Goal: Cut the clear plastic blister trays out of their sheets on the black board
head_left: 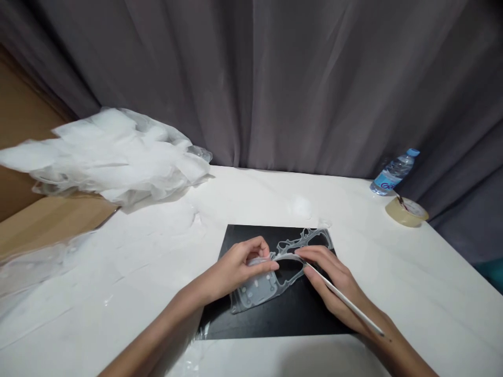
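Note:
A translucent, rubbery-looking sheet [259, 290] with rounded cut-out openings lies over a black mat [231, 324]. My left hand [245, 262] pinches the upper edge of this sheet between thumb and fingers. On the other side, my right hand [330, 277] has its fingers closed around a thin white stick-like tool [346, 301], whose rear end points toward my wrist. The tool's tip meets the sheet's edge near my right fingertips, where the exact contact is hidden. Behind my hands, a loose lacy strip of the same clear material [302, 241] rests on the mat.
A heap of white sheets in clear plastic [126, 152] sits at the back left, beside a cardboard box [66, 214]. At the right stand a water bottle [395, 173] and a roll of tape [406, 212]. A grey curtain [275, 89] hangs behind the white table [251, 196].

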Demonstrator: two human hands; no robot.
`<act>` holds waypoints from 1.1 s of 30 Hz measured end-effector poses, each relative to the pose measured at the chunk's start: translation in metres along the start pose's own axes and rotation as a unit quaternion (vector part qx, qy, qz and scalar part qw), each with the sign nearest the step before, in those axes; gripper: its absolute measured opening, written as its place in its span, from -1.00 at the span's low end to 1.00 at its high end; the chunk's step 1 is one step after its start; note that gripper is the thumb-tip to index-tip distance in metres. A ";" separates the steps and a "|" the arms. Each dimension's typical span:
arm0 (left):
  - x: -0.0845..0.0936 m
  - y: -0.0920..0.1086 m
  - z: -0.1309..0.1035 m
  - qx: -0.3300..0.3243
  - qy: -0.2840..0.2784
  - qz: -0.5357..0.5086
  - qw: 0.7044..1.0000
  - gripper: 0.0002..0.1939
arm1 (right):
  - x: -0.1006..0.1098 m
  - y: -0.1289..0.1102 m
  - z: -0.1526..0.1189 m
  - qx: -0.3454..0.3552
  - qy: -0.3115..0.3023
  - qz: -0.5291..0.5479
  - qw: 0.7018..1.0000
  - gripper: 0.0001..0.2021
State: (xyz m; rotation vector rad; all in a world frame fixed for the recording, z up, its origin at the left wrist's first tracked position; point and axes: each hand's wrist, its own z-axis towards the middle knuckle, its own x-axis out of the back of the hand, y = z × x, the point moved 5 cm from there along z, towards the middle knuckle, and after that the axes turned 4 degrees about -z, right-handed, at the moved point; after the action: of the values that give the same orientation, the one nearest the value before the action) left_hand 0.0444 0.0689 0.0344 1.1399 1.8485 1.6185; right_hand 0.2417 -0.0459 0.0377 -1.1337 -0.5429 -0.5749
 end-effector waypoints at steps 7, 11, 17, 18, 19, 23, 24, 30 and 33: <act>0.000 0.000 0.001 -0.013 0.025 -0.020 0.999 -0.65 | 0.016 0.000 -0.008 0.027 0.100 -0.107 0.989 -0.62; -0.004 -0.002 0.000 -0.012 0.034 -0.050 0.998 -0.64 | 0.004 -0.023 -0.010 0.110 0.087 -0.194 0.971 -0.56; -0.012 0.001 0.001 -0.023 0.042 -0.110 0.993 -0.66 | -0.037 -0.046 0.005 0.167 0.068 -0.305 0.935 -0.63; -0.012 0.001 0.002 -0.023 0.045 -0.114 0.992 -0.66 | -0.041 -0.046 0.007 0.160 0.077 -0.326 0.928 -0.64; -0.013 0.001 0.002 -0.023 0.047 -0.114 0.992 -0.66 | -0.043 -0.046 0.008 0.153 0.083 -0.344 0.923 -0.69; -0.015 0.000 0.001 -0.022 0.025 -0.098 0.995 -0.68 | -0.046 -0.042 0.010 0.126 0.069 -0.359 0.922 -0.77; -0.015 0.000 0.001 -0.021 0.021 -0.093 0.995 -0.68 | -0.045 -0.040 0.011 0.116 0.065 -0.351 0.927 -0.76; -0.013 0.001 0.001 -0.007 0.026 -0.120 0.992 -0.64 | -0.042 -0.031 0.019 0.077 0.073 -0.290 0.951 -0.79; -0.011 -0.001 0.001 -0.006 0.024 -0.142 0.990 -0.63 | -0.041 -0.034 0.019 0.098 0.048 -0.277 0.955 -0.82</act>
State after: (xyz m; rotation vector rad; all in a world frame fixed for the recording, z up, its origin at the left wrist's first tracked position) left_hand 0.0514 0.0607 0.0312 0.7954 1.9263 1.5030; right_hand 0.1873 -0.0331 0.0395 -0.7531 -0.8214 -1.0300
